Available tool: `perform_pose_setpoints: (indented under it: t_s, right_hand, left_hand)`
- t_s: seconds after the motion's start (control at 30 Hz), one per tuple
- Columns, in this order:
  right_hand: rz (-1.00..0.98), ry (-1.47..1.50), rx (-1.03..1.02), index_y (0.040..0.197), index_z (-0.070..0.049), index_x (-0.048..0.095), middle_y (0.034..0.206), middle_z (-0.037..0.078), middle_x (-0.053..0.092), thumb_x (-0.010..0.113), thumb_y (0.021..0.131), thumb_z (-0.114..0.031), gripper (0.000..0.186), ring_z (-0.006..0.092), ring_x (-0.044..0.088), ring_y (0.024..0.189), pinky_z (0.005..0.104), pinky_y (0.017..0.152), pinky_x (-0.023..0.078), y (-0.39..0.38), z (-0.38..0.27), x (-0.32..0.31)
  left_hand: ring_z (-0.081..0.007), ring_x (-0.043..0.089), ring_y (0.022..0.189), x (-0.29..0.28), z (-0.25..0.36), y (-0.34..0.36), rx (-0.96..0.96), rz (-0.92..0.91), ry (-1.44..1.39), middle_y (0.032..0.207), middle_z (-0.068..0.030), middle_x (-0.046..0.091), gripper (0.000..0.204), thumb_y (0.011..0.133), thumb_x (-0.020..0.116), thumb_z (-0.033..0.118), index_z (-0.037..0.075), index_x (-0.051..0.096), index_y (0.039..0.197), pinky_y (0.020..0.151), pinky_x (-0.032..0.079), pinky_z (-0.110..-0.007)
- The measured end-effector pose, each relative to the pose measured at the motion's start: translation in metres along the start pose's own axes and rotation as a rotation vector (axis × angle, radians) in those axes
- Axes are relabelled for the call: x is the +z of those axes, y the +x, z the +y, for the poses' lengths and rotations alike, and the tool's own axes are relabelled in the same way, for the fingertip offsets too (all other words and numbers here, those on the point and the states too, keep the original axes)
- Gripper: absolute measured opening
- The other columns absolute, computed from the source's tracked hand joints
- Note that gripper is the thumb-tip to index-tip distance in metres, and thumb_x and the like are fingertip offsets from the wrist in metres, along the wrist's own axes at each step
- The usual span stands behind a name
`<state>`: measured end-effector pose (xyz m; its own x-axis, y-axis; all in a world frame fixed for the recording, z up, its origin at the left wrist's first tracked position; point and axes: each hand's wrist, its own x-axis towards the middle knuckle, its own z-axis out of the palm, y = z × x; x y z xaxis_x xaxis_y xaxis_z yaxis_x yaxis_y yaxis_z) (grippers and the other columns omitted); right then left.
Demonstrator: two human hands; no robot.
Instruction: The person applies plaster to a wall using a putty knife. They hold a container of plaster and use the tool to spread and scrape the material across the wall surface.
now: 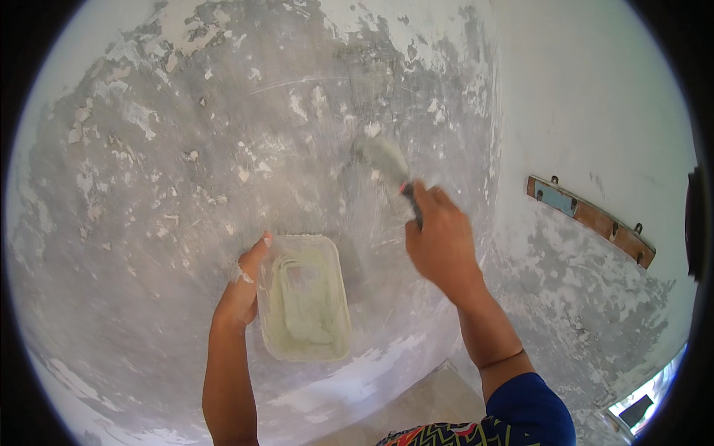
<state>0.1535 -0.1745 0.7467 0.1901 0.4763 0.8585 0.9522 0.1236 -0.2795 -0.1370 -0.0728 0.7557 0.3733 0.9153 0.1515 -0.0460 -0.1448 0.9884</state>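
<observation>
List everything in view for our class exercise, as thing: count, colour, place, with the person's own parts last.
Scraper: 1, greyish blade, dark handle with red, above centre
Container: 1, translucent with pale greenish residue, below centre
Front wall: 1, grey with white patches, ahead
Side wall: 1, pale above, patchy grey below, right
Hook rack: 1, brown with a light-blue section, on the side wall
Object of unclear kind: 1, dark, far right edge
Shirt: 1, blue with patterned front, bottom
Cord: 1, dark, around the right forearm
Hands: 2, brown; left holding the container, right the scraper
</observation>
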Motion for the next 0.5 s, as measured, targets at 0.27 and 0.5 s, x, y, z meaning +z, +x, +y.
perform_pose_setpoints:
  t_s: [0.27, 0.5]
  right_hand:
    - [0.388, -0.078, 0.064, 0.148, 0.007, 0.043, 0.108, 0.023, 0.06, 0.058, 0.1, -0.012, 0.053, 0.04, 0.069, 0.083, 0.0469, 0.068, 0.058, 0.089, 0.034, 0.065]
    - [0.149, 0.087, 0.037, 0.151, 0.003, 0.041, 0.108, 0.027, 0.061, 0.059, 0.103, -0.017, 0.056, 0.0445, 0.068, 0.08, 0.0504, 0.065, 0.058, -0.02, 0.033, 0.133]
  left_hand:
    - [-0.0252, 0.061, 0.119, 0.016, 0.01, -0.005, -0.018, 0.028, -0.034, 0.129, -0.0154, 0.065, 0.07, 0.1, 0.06, 0.058, -0.004, 0.062, 0.133, 0.104, 0.047, -0.039]
    - [-0.0233, 0.064, 0.112, 0.011, -0.001, 0.0, 0.007, -0.028, -0.061, 0.12, -0.0132, 0.068, 0.066, 0.1, 0.06, 0.058, -0.002, 0.065, 0.127, 0.1, 0.049, -0.038]
